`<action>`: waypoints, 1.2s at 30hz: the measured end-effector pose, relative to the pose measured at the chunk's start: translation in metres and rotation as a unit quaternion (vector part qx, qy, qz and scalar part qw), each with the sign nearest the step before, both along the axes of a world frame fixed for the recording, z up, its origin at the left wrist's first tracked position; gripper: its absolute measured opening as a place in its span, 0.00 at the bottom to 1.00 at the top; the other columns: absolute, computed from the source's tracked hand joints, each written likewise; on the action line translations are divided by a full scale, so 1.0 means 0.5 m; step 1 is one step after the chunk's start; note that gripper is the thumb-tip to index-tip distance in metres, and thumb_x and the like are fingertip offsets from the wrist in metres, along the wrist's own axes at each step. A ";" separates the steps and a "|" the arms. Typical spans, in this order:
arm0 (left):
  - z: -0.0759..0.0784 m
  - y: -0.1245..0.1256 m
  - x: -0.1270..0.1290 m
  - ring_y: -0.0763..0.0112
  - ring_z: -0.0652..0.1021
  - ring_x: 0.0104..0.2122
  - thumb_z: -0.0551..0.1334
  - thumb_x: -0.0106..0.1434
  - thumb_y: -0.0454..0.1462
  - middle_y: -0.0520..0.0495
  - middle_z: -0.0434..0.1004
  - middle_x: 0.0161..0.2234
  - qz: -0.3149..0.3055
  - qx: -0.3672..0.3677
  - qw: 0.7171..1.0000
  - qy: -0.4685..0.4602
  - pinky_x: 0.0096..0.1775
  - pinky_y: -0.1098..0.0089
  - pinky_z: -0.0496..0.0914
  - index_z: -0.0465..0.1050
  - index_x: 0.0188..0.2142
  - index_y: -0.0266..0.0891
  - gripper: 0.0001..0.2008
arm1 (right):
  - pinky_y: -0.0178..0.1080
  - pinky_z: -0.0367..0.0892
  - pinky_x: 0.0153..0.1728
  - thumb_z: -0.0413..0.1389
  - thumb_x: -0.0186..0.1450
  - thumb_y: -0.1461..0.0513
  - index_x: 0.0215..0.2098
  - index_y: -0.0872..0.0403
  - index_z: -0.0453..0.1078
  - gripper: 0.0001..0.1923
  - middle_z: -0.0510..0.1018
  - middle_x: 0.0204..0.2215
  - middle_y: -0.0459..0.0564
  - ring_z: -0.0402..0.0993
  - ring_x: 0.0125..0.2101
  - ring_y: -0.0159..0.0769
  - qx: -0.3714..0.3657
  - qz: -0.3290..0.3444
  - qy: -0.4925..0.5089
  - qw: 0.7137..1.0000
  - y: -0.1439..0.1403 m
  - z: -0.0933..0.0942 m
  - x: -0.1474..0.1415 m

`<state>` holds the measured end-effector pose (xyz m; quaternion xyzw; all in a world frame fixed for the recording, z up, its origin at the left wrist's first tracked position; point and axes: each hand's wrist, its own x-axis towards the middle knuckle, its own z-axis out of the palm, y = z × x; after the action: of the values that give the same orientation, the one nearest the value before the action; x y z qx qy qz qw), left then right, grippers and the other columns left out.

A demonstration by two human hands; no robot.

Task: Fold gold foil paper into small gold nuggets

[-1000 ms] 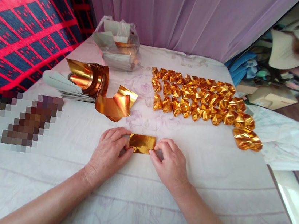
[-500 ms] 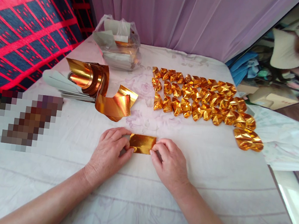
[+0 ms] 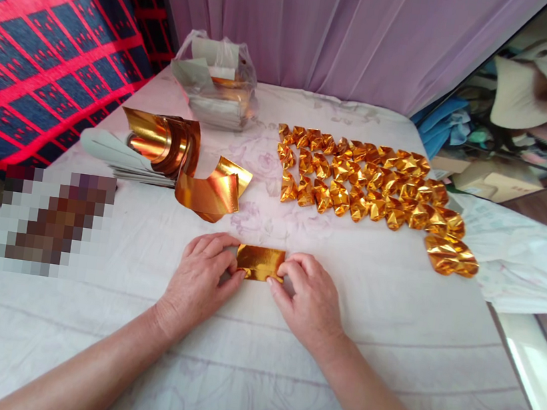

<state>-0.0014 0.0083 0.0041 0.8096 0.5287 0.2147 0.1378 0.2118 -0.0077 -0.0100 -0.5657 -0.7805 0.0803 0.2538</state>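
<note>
Head view: I have both hands down on the white cloth (image 3: 385,354) near the front middle of the table, one at each end of a small folded gold foil rectangle (image 3: 260,262) that lies flat between them. My left hand (image 3: 201,276) is curled, its thumb and fingertips pinching the left end of the rectangle; my right hand (image 3: 309,297) is curled the same way, its fingertips pressed on the right end and lower corner. Neither hand is open; each is closed on the foil's edge.

I judge this to be a folding step: the sheet is already doubled into a strip and I am creasing or turning in its ends. The next move, as I read it, calls for a firm pinch on both ends and an even fold so the foil does not spring back.

Beyond it, well apart, rows of finished folded gold pieces (image 3: 371,184) lie on the right; a curled stack of gold foil sheets (image 3: 179,159) sits on the left, with a plastic bag (image 3: 216,83) behind it
</note>
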 end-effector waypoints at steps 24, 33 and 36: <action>-0.004 0.002 -0.001 0.55 0.74 0.50 0.64 0.61 0.35 0.46 0.76 0.49 -0.005 0.013 1.000 -0.009 0.53 0.51 0.65 0.68 0.27 0.42 0.07 | 0.37 0.58 0.31 0.58 0.64 0.62 0.30 0.51 0.67 0.05 0.74 0.28 0.45 0.71 0.29 0.36 -0.016 -0.068 -0.068 0.995 -0.004 0.004 -0.062; -0.004 0.003 -0.002 0.56 0.74 0.49 0.64 0.61 0.35 0.46 0.76 0.48 -0.005 0.010 1.000 -0.006 0.52 0.52 0.65 0.67 0.27 0.42 0.07 | 0.38 0.58 0.34 0.59 0.64 0.63 0.31 0.52 0.68 0.05 0.75 0.29 0.46 0.71 0.32 0.37 -0.008 -0.079 -0.067 0.995 -0.013 0.002 -0.070; -0.005 0.003 -0.002 0.56 0.74 0.49 0.64 0.61 0.35 0.46 0.76 0.48 -0.006 0.012 1.000 -0.006 0.52 0.52 0.65 0.67 0.27 0.42 0.08 | 0.39 0.58 0.34 0.59 0.63 0.61 0.31 0.52 0.68 0.05 0.74 0.29 0.46 0.71 0.31 0.38 -0.002 -0.084 -0.074 0.994 -0.013 0.004 -0.076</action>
<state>-0.0025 0.0098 0.0017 0.8130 0.5205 0.2249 0.1328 0.1738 -0.0144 -0.0082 -0.6340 -0.7468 0.0188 0.2001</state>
